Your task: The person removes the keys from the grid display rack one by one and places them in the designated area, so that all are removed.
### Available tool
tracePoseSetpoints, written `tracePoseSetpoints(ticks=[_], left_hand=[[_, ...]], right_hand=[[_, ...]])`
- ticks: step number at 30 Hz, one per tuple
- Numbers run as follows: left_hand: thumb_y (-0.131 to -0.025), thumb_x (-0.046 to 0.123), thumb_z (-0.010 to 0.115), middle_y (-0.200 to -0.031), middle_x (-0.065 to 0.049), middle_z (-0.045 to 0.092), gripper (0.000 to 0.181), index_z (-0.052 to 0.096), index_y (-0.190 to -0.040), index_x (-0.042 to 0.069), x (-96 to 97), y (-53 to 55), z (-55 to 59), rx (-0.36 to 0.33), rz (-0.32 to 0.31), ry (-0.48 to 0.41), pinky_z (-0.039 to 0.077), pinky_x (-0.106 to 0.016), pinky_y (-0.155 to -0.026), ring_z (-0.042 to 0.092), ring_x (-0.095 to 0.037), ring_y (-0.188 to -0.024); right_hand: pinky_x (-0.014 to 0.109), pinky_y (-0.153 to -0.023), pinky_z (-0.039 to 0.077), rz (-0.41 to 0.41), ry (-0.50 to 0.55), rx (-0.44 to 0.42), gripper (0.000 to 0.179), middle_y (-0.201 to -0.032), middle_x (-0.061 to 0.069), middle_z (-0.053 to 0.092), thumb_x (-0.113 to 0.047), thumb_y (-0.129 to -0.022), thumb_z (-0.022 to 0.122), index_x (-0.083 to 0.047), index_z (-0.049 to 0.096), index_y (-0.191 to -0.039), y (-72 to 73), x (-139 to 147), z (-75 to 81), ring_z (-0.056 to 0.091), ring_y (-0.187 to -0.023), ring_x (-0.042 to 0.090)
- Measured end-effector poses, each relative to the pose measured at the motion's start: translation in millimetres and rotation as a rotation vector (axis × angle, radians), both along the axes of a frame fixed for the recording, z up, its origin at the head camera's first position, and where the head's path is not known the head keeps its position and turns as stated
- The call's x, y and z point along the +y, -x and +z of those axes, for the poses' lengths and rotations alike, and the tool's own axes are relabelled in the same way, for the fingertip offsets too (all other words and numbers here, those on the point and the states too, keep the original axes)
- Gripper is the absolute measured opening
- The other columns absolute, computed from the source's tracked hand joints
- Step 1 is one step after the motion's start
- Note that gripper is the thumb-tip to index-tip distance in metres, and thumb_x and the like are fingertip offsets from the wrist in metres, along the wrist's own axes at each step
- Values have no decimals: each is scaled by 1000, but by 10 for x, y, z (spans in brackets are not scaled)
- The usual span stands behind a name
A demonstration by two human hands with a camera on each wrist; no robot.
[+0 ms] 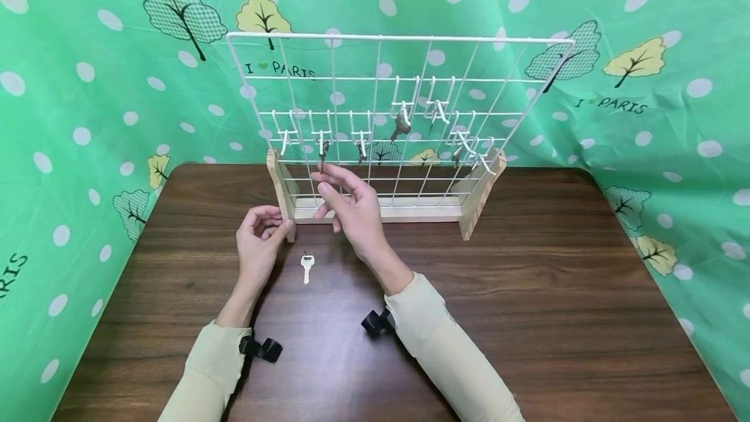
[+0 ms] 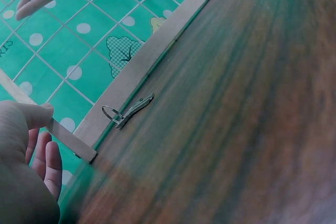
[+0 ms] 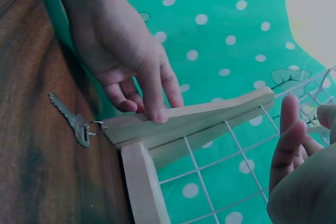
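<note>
My left hand grips the left wooden support of a white wire grid rack, thumb on its front edge and fingers behind. My right hand is raised before the grid, fingers loosely bent. Its fingertips are right at the lower end of a key hanging from a white hook. In the right wrist view, this hand shows nothing between thumb and fingers. A silver key lies on the table in front of the rack; its ring shows in the left wrist view.
More white hooks hang on the grid, several with keys, one a dark key near the middle. A wooden base bar joins the two supports. The rack stands on a brown wooden table, with a green patterned cloth behind.
</note>
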State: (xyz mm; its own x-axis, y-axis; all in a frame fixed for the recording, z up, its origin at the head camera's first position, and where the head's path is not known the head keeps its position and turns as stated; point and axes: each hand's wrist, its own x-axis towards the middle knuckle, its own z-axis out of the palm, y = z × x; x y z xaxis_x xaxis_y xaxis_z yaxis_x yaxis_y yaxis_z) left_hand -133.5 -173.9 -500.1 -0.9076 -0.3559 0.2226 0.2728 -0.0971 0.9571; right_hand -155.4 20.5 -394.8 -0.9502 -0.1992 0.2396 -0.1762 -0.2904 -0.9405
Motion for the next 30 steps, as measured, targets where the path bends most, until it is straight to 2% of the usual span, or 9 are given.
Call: tracePoseSetpoints(ticks=[11, 16, 19, 24, 30], left_hand=[[-89, -24, 76, -97, 3, 71, 36, 59, -120, -23, -8, -6, 8, -3, 2, 3, 59, -17, -79, 67, -9, -91], [-89, -24, 76, -97, 4, 71, 36, 59, -120, -23, -3, -2, 7, 1, -1, 9, 59, -17, -79, 67, -9, -90], [-89, -24, 76, -97, 4, 71, 36, 59, -120, -23, -1, -1, 10, 0, -1, 11, 59, -16, -79, 67, -9, -90], [-89, -23, 76, -97, 4, 71, 35, 59, -120, -23, 3, -5, 17, -6, 0, 9, 59, -16, -79, 67, -9, -91], [-89, -24, 76, -97, 4, 71, 36, 59, -120, -23, 8, -9, 26, -4, -1, 6, 59, -17, -79, 67, -9, -90]], right_hand=[[15, -41, 39, 1, 43, -23, 35, -133, 35, 71, -3, -110, 64, 10, 66, -142, 42, -13, 118, 67, -59, 5], [15, -42, 38, -36, 79, -58, 29, -114, 14, 81, -5, -111, 63, 10, 70, -135, 27, -21, 155, 62, -55, 6], [15, -41, 37, -54, 117, -89, 24, -103, 0, 81, -7, -112, 62, 9, 72, -127, 8, -37, 187, 59, -53, 6], [14, -41, 35, -71, 178, -147, 17, -94, -2, 80, -9, -113, 61, -2, 76, -109, -9, -63, 226, 55, -50, 4], [14, -41, 35, -79, 211, -169, 22, -87, -2, 76, -3, -110, 64, -15, 74, -94, -32, -72, 245, 53, -49, 3]])
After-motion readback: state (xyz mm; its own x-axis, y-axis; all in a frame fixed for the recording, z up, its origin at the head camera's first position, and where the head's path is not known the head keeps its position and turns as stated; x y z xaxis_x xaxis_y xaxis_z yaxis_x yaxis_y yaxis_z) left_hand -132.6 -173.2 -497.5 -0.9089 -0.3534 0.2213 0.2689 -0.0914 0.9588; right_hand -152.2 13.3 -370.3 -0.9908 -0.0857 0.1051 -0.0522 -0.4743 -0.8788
